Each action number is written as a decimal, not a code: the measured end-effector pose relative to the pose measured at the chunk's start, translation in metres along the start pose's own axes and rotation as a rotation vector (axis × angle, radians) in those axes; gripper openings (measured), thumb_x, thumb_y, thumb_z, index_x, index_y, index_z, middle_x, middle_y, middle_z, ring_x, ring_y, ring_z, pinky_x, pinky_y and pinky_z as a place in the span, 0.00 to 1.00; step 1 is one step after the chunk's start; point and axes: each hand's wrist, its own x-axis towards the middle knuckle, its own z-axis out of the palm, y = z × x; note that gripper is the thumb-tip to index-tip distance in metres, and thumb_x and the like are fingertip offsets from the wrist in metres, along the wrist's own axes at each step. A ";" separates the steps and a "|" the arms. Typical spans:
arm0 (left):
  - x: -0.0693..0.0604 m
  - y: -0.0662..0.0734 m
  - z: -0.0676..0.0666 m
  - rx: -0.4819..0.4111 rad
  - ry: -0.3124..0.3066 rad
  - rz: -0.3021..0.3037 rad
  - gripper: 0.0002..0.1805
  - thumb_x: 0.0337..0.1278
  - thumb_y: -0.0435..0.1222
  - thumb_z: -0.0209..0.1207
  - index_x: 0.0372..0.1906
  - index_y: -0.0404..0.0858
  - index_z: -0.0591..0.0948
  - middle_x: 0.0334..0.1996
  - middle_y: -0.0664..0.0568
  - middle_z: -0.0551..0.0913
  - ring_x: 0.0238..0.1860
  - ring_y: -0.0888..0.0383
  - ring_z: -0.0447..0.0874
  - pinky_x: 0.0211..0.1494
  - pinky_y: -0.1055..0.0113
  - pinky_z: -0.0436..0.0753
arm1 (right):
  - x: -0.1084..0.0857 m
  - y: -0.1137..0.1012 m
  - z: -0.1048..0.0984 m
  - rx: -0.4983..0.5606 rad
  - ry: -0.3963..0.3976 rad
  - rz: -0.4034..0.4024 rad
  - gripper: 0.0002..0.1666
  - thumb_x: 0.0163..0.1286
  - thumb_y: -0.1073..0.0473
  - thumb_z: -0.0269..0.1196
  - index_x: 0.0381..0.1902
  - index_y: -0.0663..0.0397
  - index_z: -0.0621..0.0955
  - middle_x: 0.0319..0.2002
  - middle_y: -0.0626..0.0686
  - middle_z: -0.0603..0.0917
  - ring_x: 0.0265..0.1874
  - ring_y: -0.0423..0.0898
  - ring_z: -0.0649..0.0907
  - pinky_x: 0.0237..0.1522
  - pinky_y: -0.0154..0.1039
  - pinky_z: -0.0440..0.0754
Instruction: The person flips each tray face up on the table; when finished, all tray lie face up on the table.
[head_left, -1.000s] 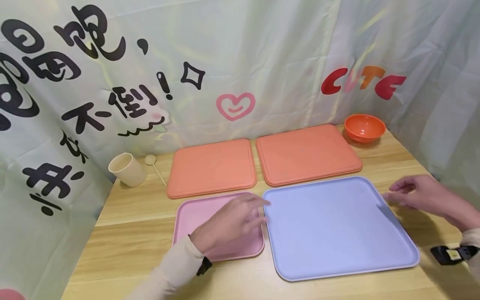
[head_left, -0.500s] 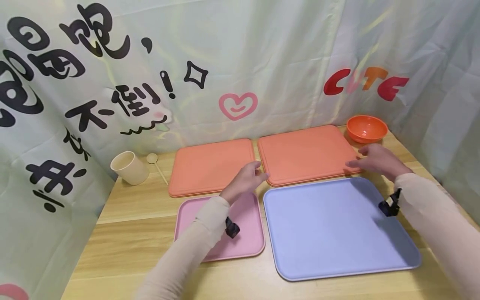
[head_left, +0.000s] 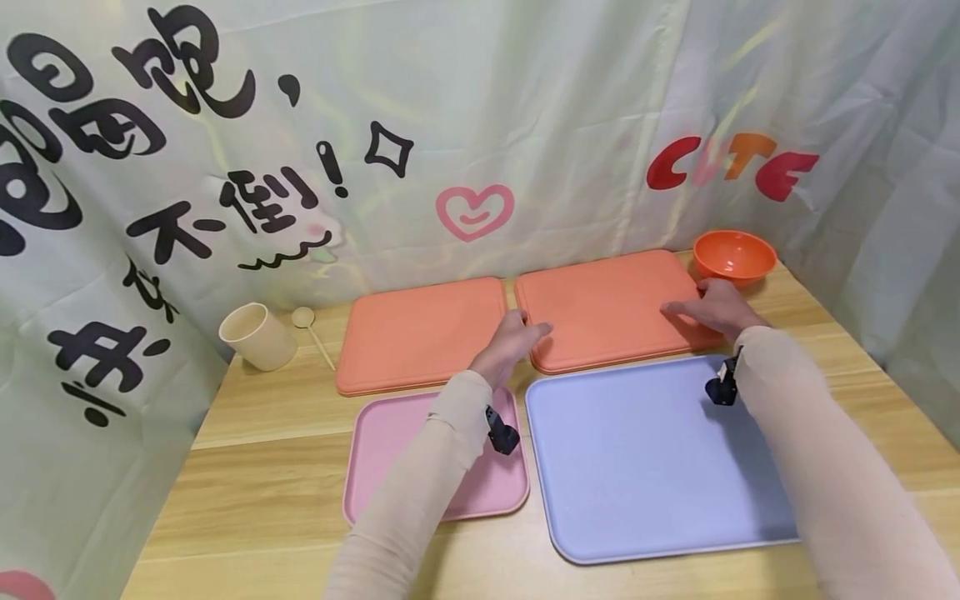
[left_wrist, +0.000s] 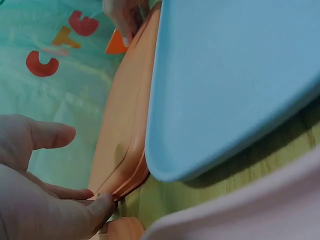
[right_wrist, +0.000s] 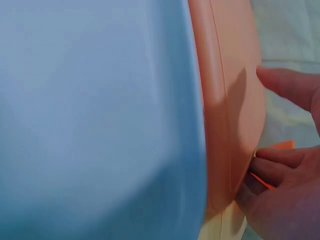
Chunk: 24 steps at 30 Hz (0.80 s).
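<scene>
In the head view, my hands are at the two short sides of the right orange rectangular board [head_left: 607, 304]. My left hand [head_left: 510, 346] is at its left edge; the left wrist view has the fingertips [left_wrist: 101, 205] touching the board's corner, thumb raised apart. At the right edge is my right hand [head_left: 716, 308]. From the right wrist, its fingers [right_wrist: 272, 172] meet the board's side, partly hidden under it, while the thumb [right_wrist: 287, 85] stretches over the top. In front of this board lies a blue tray [head_left: 637, 458].
A second orange board [head_left: 423, 333] lies to the left, with a pink tray [head_left: 390, 433] before it. At the back left stand a beige cup [head_left: 258, 337] and a small spoon [head_left: 303, 318]. Behind my right hand is an orange bowl [head_left: 735, 257]. A printed curtain [head_left: 570, 125] closes the back.
Both hands have moved from beside the blue tray, back to the sides of the right orange board. The left sleeve now crosses the pink tray. The trays and boards have not visibly moved.
</scene>
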 end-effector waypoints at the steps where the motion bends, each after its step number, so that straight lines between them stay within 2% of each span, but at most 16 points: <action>1: 0.001 0.000 0.001 -0.013 0.009 0.002 0.34 0.70 0.42 0.60 0.71 0.30 0.62 0.64 0.41 0.67 0.64 0.49 0.65 0.66 0.55 0.68 | 0.000 -0.001 0.002 0.026 0.007 0.007 0.62 0.67 0.40 0.67 0.76 0.76 0.47 0.71 0.77 0.55 0.65 0.71 0.60 0.69 0.67 0.63; 5: 0.005 0.000 0.001 -0.076 0.027 0.005 0.38 0.70 0.40 0.60 0.76 0.29 0.58 0.75 0.41 0.60 0.74 0.49 0.59 0.76 0.51 0.62 | -0.001 -0.004 0.007 0.120 0.052 0.015 0.63 0.68 0.43 0.67 0.77 0.74 0.44 0.73 0.77 0.52 0.68 0.71 0.58 0.70 0.68 0.61; 11: 0.008 0.001 0.002 -0.186 0.043 -0.001 0.37 0.68 0.37 0.60 0.75 0.29 0.60 0.76 0.41 0.60 0.77 0.46 0.54 0.78 0.48 0.56 | -0.004 -0.004 0.012 0.274 0.107 0.033 0.60 0.69 0.46 0.66 0.78 0.72 0.44 0.76 0.74 0.49 0.70 0.69 0.56 0.72 0.65 0.60; 16: 0.009 0.003 0.005 -0.231 0.080 -0.015 0.36 0.66 0.35 0.60 0.75 0.30 0.62 0.76 0.43 0.60 0.77 0.46 0.54 0.78 0.49 0.55 | -0.003 0.000 0.013 0.416 0.172 0.090 0.56 0.70 0.46 0.65 0.79 0.67 0.47 0.77 0.68 0.49 0.71 0.64 0.56 0.74 0.59 0.59; 18: 0.009 0.004 0.006 -0.243 0.094 -0.027 0.36 0.66 0.35 0.60 0.75 0.31 0.63 0.76 0.44 0.61 0.77 0.46 0.54 0.78 0.49 0.56 | -0.002 0.001 0.013 0.466 0.204 0.118 0.47 0.70 0.46 0.65 0.74 0.65 0.58 0.73 0.66 0.56 0.68 0.61 0.58 0.74 0.56 0.60; 20: 0.008 0.004 0.006 -0.255 0.107 -0.035 0.35 0.65 0.35 0.60 0.74 0.32 0.64 0.76 0.45 0.62 0.77 0.46 0.54 0.78 0.48 0.56 | -0.002 0.002 0.011 0.500 0.218 0.145 0.34 0.69 0.47 0.65 0.63 0.59 0.67 0.66 0.62 0.60 0.66 0.59 0.59 0.74 0.55 0.61; 23: 0.009 0.004 0.006 -0.275 0.115 -0.037 0.34 0.64 0.34 0.61 0.73 0.32 0.65 0.75 0.46 0.63 0.77 0.46 0.54 0.78 0.48 0.56 | -0.002 0.002 0.010 0.560 0.236 0.164 0.22 0.68 0.48 0.66 0.48 0.50 0.68 0.64 0.59 0.59 0.66 0.56 0.59 0.75 0.53 0.60; 24: 0.009 0.004 0.006 -0.280 0.117 -0.035 0.34 0.64 0.34 0.61 0.72 0.32 0.65 0.75 0.46 0.63 0.77 0.46 0.54 0.78 0.48 0.56 | -0.003 0.002 0.010 0.580 0.236 0.169 0.22 0.68 0.48 0.66 0.48 0.49 0.67 0.67 0.59 0.58 0.67 0.56 0.58 0.75 0.52 0.59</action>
